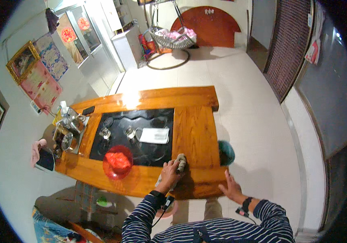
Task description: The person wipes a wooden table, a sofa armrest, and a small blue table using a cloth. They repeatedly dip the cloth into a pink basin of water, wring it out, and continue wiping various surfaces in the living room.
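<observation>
My left hand (170, 173) grips a greyish cloth (180, 163) and presses it on the wooden tea table (196, 139), close to the front right corner of the black inset tray (156, 154). My right hand (232, 189) holds nothing; its fingers are spread at the table's right front corner. Whether those fingertips touch the wood I cannot tell. To the left of the cloth stands a red bowl (117, 173) with a red plastic bag (118, 160) in it. A white rectangular item (154, 135) and two small glass cups (130, 132) rest on the black tray.
Glass teapots (76, 123) and a kettle set crowd the table's left end, near a black phone-like object (88, 110). A teal bin (226, 152) stands on the floor by the right edge. Farther off is a hanging basket chair (173, 39). A blue patterned cloth (50, 226) lies at lower left.
</observation>
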`<move>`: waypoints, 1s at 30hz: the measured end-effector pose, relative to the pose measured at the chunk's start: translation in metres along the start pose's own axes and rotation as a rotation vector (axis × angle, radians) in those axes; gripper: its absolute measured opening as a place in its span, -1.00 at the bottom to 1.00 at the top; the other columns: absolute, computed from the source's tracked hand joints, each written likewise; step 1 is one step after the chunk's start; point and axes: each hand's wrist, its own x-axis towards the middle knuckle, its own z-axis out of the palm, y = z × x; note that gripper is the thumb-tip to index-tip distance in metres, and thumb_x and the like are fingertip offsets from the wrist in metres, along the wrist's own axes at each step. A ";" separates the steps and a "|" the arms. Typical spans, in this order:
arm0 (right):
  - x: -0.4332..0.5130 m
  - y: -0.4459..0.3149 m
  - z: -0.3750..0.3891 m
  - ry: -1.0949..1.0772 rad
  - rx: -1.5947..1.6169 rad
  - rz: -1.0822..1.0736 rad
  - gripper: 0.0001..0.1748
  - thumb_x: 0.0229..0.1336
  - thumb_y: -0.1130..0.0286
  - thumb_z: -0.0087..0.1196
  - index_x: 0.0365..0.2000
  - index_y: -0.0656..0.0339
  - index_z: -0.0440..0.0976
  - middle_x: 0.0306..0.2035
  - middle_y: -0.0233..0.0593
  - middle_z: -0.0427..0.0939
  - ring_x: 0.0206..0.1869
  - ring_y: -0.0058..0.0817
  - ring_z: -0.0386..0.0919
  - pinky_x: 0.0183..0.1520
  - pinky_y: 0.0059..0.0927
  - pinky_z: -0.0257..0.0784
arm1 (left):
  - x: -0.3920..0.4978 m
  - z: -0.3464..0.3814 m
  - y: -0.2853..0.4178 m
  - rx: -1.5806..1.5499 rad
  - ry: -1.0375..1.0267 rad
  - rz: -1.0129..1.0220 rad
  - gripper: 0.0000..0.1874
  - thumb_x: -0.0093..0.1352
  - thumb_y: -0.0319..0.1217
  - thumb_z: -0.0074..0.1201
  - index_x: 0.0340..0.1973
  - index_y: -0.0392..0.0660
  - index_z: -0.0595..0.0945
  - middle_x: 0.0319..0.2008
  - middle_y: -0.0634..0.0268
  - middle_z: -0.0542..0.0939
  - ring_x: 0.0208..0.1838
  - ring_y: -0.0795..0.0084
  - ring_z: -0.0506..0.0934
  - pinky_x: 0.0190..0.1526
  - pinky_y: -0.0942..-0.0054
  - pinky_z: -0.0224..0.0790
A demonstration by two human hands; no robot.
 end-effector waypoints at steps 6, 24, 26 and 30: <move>0.051 0.052 -0.072 -0.091 0.053 -0.279 -0.53 0.32 0.23 0.10 0.21 0.01 0.44 -0.05 -0.08 0.67 0.01 -0.04 0.62 0.06 -0.11 0.56 | 0.112 0.021 -0.008 0.011 0.036 -0.131 -0.29 0.17 -0.28 0.41 0.24 -0.01 0.51 0.24 0.10 0.44 0.18 -0.18 0.40 0.15 -0.03 0.39; 0.303 -0.023 -0.049 -0.040 -0.247 -0.759 -0.29 0.26 0.14 0.11 0.37 0.05 0.24 0.47 -0.10 0.14 0.54 -0.09 0.00 0.55 0.05 -0.07 | 0.065 -0.004 -0.057 -0.034 0.377 -0.639 -0.49 0.25 -0.17 0.24 0.09 -0.04 0.60 0.05 0.11 0.57 0.07 -0.02 0.50 0.11 0.07 0.31; 0.305 -0.022 -0.042 0.017 -0.229 -0.798 -0.28 0.24 0.12 0.11 0.37 0.04 0.26 0.47 -0.11 0.14 0.54 -0.10 0.00 0.55 0.05 -0.09 | 0.092 -0.012 -0.065 -0.031 0.389 -0.655 -0.48 0.22 -0.18 0.24 0.09 -0.03 0.61 0.02 0.12 0.57 0.06 -0.02 0.50 0.11 0.08 0.33; 0.307 -0.020 -0.038 0.017 -0.231 -0.766 -0.28 0.19 0.11 0.13 0.34 0.02 0.30 0.48 -0.13 0.13 0.54 -0.11 0.01 0.55 0.05 -0.10 | 0.169 -0.024 -0.091 -0.098 0.422 -0.523 -0.46 0.23 -0.23 0.21 0.14 -0.02 0.58 0.08 0.13 0.52 0.13 -0.08 0.43 0.15 0.05 0.32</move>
